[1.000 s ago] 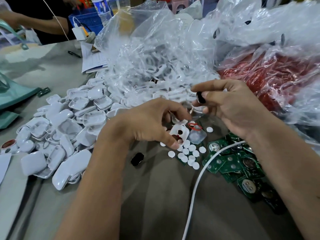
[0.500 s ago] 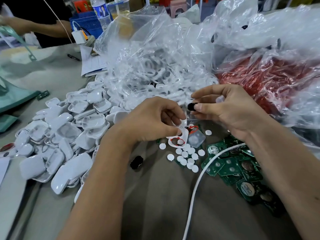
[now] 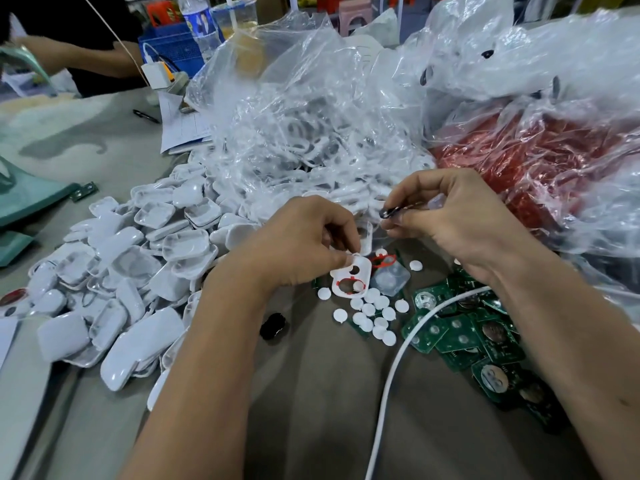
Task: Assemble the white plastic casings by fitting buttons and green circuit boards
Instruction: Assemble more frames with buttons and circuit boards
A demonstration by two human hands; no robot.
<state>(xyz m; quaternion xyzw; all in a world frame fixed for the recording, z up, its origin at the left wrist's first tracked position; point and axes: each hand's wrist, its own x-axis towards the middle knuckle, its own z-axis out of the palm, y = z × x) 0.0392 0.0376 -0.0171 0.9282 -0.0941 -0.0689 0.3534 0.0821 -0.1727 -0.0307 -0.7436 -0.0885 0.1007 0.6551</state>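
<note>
Grey surface (image 3: 311, 410) under my hands: my left hand (image 3: 298, 244) pinches a white casing (image 3: 353, 277), and beside it my right hand (image 3: 450, 216) pinches a black button (image 3: 388, 213).

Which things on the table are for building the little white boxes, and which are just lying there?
For the job:
- white casing in the left hand
- black button pinched by the right hand
- white round buttons
- green circuit boards
- pile of white casings

Just lying about:
- pen
- papers
- water bottle
- white cable
</note>
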